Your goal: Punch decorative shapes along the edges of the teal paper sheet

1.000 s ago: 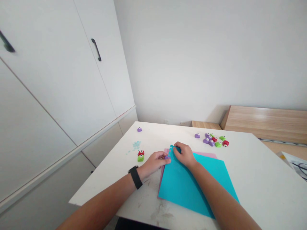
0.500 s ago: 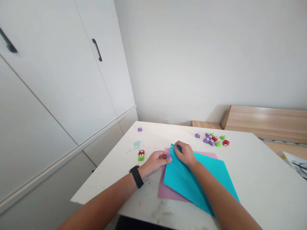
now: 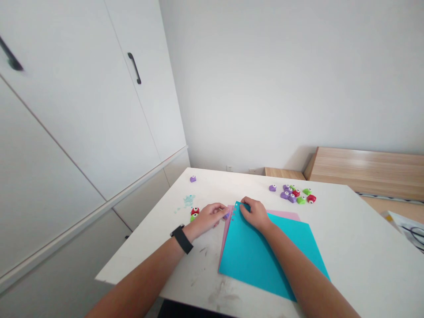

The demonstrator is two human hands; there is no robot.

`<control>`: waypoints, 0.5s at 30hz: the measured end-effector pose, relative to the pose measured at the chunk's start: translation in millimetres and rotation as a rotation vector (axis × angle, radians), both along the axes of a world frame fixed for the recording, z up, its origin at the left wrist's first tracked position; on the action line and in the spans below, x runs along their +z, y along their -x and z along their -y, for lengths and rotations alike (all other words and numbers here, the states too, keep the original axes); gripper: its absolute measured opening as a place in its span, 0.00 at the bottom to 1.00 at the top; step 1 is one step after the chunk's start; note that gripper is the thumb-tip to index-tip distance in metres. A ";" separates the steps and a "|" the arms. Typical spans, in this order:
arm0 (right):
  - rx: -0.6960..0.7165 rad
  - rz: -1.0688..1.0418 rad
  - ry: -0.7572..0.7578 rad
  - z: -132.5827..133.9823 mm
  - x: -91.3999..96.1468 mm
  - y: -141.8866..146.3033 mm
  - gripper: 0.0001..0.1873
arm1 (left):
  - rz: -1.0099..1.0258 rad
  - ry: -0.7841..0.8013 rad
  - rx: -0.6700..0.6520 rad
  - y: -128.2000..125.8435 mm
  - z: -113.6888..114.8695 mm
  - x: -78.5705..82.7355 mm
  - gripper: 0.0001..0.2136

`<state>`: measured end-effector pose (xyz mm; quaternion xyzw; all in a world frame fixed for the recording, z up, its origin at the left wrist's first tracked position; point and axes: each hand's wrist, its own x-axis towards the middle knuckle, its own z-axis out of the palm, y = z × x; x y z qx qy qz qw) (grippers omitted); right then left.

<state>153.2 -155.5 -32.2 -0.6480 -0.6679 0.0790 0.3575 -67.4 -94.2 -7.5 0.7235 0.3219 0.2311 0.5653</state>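
Observation:
My left hand (image 3: 208,217) is closed around a small purple craft punch (image 3: 226,216), which is mostly covered by the fingers. That punch is just left of the blue sheet of paper (image 3: 261,260), over the pink sheet (image 3: 228,221) beneath. Small holes run along the blue sheet's upper left edge. At that sheet's top corner, my right hand (image 3: 255,214) is closed on the paper, thumb on top. Behind my left hand, a red punch (image 3: 195,211) and a partly hidden green punch (image 3: 193,217) sit together.
On the white table (image 3: 159,256), several purple, green and red punches (image 3: 292,198) cluster at the back right. A lone purple punch (image 3: 193,179) is at the far left corner. Pale blue paper bits (image 3: 188,201) lie scattered. A white cabinet (image 3: 142,123) stands to the left.
My left hand has drawn the purple punch leftward, off the blue sheet's edge. The blue sheet now lies flatter, its near left corner lower, covering more of the pink one.

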 end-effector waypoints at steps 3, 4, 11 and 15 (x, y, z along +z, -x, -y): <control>-0.006 0.004 0.017 -0.4 -1.1 -0.2 0.08 | 0.072 -0.008 0.113 7.9 -11.2 7.6 0.20; -0.006 0.004 0.022 -0.6 -1.5 -0.2 0.08 | 0.104 -0.006 0.147 11.4 -15.6 10.1 0.20; -0.005 0.011 0.036 -1.5 -2.3 0.9 0.08 | 0.202 0.114 0.287 35.3 -42.4 20.3 0.24; 0.006 0.005 0.031 -1.2 -2.7 1.8 0.08 | 0.155 0.117 0.305 42.9 -51.3 30.5 0.27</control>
